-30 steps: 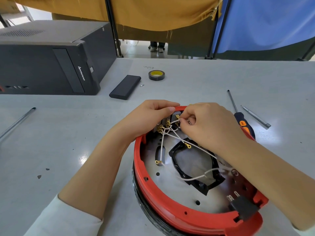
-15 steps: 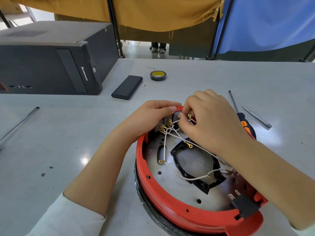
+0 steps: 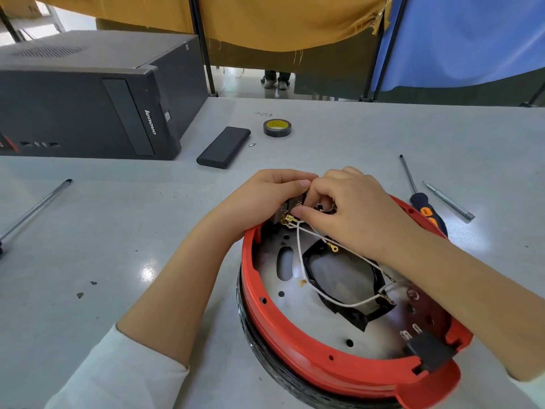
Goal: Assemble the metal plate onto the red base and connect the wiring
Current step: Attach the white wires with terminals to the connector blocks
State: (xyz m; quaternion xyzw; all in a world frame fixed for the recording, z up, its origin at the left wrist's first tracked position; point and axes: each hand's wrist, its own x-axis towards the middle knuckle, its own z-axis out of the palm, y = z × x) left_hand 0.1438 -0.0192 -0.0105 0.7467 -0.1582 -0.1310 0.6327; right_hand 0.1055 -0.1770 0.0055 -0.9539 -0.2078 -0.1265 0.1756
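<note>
base: red base (image 3: 298,346), metal plate (image 3: 324,329) seated inside, white wires (image 3: 333,304) looped over it
grip: your left hand (image 3: 259,199) holds the rim block; your right hand (image 3: 351,208) pinches a wire terminal
around: screwdriver (image 3: 424,208) just right of base; your hands hide the terminals

We see a pale grey counter (image 3: 88,231) glinting under overhead light. Behind it hang a mustard curtain (image 3: 280,19) and a blue curtain (image 3: 460,39) on dark poles, over a pale floor (image 3: 244,84).

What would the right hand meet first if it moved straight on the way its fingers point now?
Probably the left hand: the right hand points left across the red base, and its fingers already look almost against it. Depth is unclear.
</note>
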